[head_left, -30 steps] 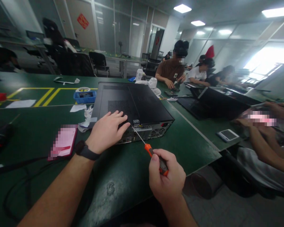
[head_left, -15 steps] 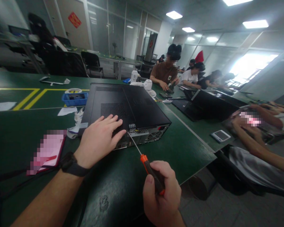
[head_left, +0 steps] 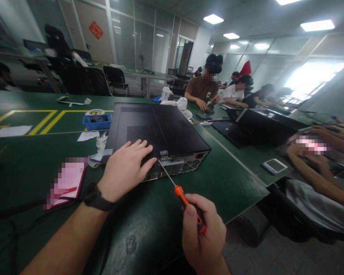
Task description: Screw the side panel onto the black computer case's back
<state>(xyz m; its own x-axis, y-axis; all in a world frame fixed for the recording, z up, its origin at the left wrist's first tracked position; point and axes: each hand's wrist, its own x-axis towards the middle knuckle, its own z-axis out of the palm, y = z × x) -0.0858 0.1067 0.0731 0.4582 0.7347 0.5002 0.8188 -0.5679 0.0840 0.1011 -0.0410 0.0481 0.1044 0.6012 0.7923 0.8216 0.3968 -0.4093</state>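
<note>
A black desktop computer case (head_left: 166, 130) lies flat on the green table (head_left: 218, 183), its rear panel with a fan grille facing me. My left hand (head_left: 126, 168) rests flat on the near corner of its top cover, fingers stretched out; a dark watch is on that wrist. My right hand (head_left: 203, 233) is wrapped round the orange and black handle of a screwdriver (head_left: 177, 190). The thin shaft runs up and left, and its tip touches the upper edge of the case's rear panel next to my left fingertips.
A blurred pink item (head_left: 65, 181) lies left of my arm, with crumpled paper (head_left: 99, 151) and a blue tray (head_left: 96, 121) beyond. Dark cables (head_left: 14, 214) run near the table's front. Other people sit along the right side, with an open case (head_left: 258, 128) and a phone (head_left: 273, 165).
The view has shifted slightly. My right hand has twisted a little on the screwdriver handle; the tip stays at the case's rear edge. My left hand stays on the cover.
</note>
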